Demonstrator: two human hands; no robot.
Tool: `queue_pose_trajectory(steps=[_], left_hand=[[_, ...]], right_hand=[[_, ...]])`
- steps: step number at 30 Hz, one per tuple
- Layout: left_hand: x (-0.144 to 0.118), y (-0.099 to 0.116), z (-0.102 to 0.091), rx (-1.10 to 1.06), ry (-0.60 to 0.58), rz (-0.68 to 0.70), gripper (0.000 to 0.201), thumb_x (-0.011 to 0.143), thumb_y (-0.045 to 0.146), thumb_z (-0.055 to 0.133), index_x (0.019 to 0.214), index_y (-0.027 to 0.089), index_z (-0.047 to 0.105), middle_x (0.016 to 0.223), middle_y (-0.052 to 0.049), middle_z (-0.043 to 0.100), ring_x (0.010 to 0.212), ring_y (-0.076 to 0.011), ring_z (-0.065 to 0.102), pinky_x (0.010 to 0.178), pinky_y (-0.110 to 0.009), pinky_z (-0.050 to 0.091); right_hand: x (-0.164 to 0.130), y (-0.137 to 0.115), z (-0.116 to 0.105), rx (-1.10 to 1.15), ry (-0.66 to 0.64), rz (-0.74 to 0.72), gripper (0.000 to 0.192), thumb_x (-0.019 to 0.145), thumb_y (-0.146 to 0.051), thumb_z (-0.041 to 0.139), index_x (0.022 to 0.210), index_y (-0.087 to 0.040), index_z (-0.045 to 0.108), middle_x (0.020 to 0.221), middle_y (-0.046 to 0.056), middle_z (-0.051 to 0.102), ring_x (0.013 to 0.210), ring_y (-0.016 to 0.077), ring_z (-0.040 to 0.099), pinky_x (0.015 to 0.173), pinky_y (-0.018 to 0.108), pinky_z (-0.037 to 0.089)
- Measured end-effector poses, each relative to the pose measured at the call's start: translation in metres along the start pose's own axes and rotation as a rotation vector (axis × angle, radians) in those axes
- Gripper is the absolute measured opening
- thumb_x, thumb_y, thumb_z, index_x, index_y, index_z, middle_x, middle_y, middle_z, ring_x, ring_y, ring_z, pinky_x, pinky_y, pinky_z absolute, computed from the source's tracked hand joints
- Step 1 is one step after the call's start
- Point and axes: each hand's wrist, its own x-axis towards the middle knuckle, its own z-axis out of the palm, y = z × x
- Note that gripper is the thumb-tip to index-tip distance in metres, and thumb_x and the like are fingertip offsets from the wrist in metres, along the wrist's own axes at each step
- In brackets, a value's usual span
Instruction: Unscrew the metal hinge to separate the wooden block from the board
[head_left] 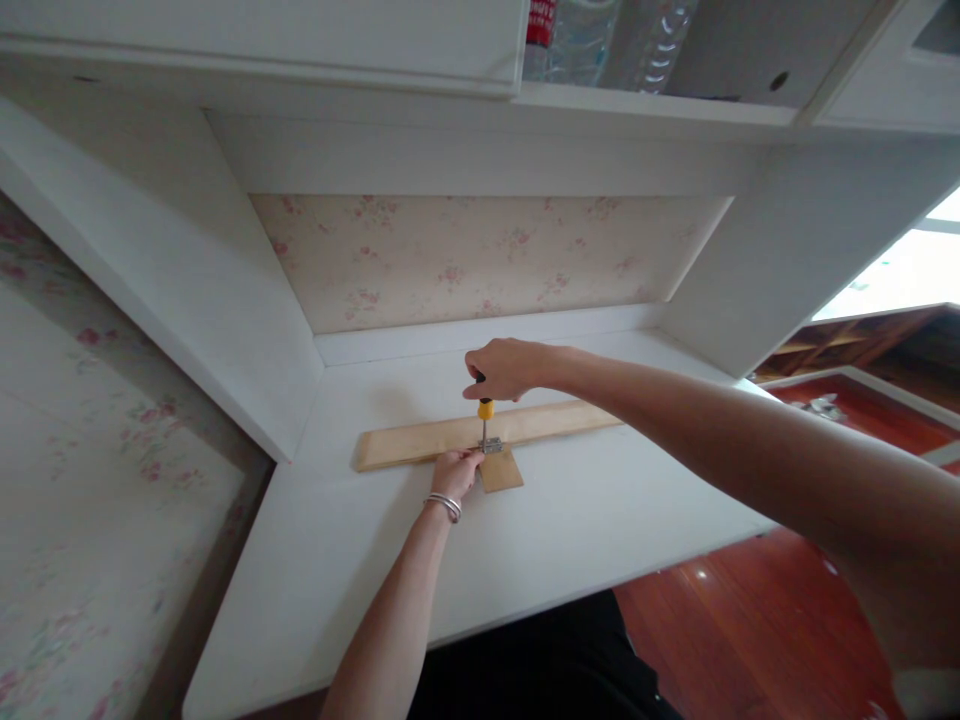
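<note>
My right hand (506, 369) is wrapped round the handle of a screwdriver (486, 409), black and yellow, held upright. Its shaft points down at a small metal hinge (492, 445). The hinge lies where a long wooden board (409, 446) meets a short wooden piece (501, 472). Close beside the hinge, the fingers of my left hand (455, 473) are pressed together at the joint; whether they pinch a small part or just steady the hinge is hidden. A silver bracelet circles my left wrist.
The boards lie on a white desk (585, 520) with white side panels (187, 250) left and right. Overhead, a cabinet shelf (652, 103) holds clear plastic bottles (585, 40). Floral wallpaper (465, 260) covers the back wall. Reddish wooden floor (720, 620) shows below the front edge.
</note>
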Motion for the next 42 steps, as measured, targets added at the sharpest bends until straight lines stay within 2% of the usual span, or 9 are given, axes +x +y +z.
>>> queue_pose_trajectory(steps=[5,13,20,24,26,30,33,37,42], left_hand=[[0.001,-0.001,0.001,-0.021,-0.026,0.002,0.024,0.067,0.033,0.061,0.053,0.016,0.052,0.037,0.007,0.035,0.034,-0.0058,0.031,0.037,-0.020,0.017],[0.000,-0.001,0.003,0.011,-0.028,-0.009,0.021,0.069,0.035,0.060,0.061,0.015,0.057,0.039,0.005,0.041,0.035,-0.0073,0.038,0.037,-0.019,0.020],[0.003,-0.005,0.002,0.055,-0.023,0.016,0.024,0.071,0.036,0.059,0.059,0.015,0.057,0.037,0.006,0.039,0.033,-0.0072,0.036,0.037,-0.020,0.020],[0.003,-0.004,0.002,0.059,-0.018,0.017,0.025,0.070,0.037,0.059,0.059,0.015,0.057,0.037,0.006,0.039,0.033,-0.0075,0.036,0.037,-0.020,0.021],[0.001,-0.002,0.002,0.052,-0.015,0.010,0.024,0.071,0.037,0.059,0.060,0.015,0.057,0.036,0.006,0.038,0.032,-0.0077,0.036,0.036,-0.020,0.020],[-0.002,0.001,0.004,0.035,-0.008,-0.011,0.021,0.071,0.035,0.057,0.060,0.016,0.056,0.035,0.006,0.036,0.031,-0.0079,0.034,0.035,-0.020,0.018],[-0.001,0.001,0.004,0.029,-0.001,-0.016,0.020,0.071,0.034,0.058,0.061,0.016,0.056,0.035,0.007,0.035,0.031,-0.0077,0.033,0.035,-0.020,0.019],[0.000,0.000,0.004,0.026,0.004,-0.014,0.020,0.070,0.034,0.060,0.063,0.015,0.059,0.036,0.006,0.037,0.032,-0.0074,0.034,0.036,-0.020,0.019],[-0.001,0.000,0.005,0.019,0.023,-0.010,0.020,0.070,0.032,0.059,0.063,0.014,0.061,0.035,0.006,0.037,0.032,-0.0078,0.034,0.037,-0.020,0.020]], right_hand=[[0.001,0.002,0.007,-0.095,0.137,-0.045,0.030,0.073,-0.031,0.055,0.099,-0.018,0.064,0.093,0.011,0.068,0.080,0.0241,0.062,0.055,0.029,0.036],[-0.008,0.000,0.004,-0.029,0.129,-0.125,0.037,0.066,-0.021,0.056,0.102,-0.022,0.063,0.101,0.007,0.067,0.085,0.0224,0.061,0.058,0.028,0.038],[-0.007,-0.002,0.004,-0.088,0.127,-0.009,0.038,0.075,-0.040,0.054,0.101,-0.016,0.066,0.092,0.014,0.069,0.079,0.0255,0.063,0.059,0.030,0.039],[-0.008,0.000,0.004,-0.042,0.127,-0.130,0.034,0.070,-0.023,0.056,0.102,-0.020,0.064,0.101,0.010,0.068,0.087,0.0230,0.061,0.063,0.029,0.040],[-0.008,0.000,0.005,-0.014,0.130,-0.166,0.035,0.070,-0.026,0.058,0.104,-0.020,0.063,0.103,0.009,0.067,0.088,0.0226,0.061,0.064,0.028,0.041],[-0.007,-0.004,0.007,-0.048,0.113,-0.019,0.039,0.078,-0.045,0.052,0.099,-0.015,0.064,0.095,0.015,0.067,0.082,0.0264,0.062,0.062,0.032,0.042],[-0.008,-0.007,0.010,-0.091,0.132,-0.004,0.029,0.078,-0.030,0.050,0.099,-0.015,0.064,0.101,0.016,0.066,0.087,0.0277,0.062,0.063,0.032,0.042],[-0.011,-0.007,0.012,-0.034,0.149,-0.078,0.047,0.069,-0.026,0.057,0.116,-0.021,0.056,0.117,0.012,0.060,0.091,0.0256,0.061,0.064,0.030,0.044],[-0.014,-0.004,0.016,-0.067,0.175,0.045,0.034,0.078,-0.034,0.049,0.102,-0.014,0.062,0.098,0.016,0.066,0.089,0.0287,0.061,0.068,0.034,0.043]])
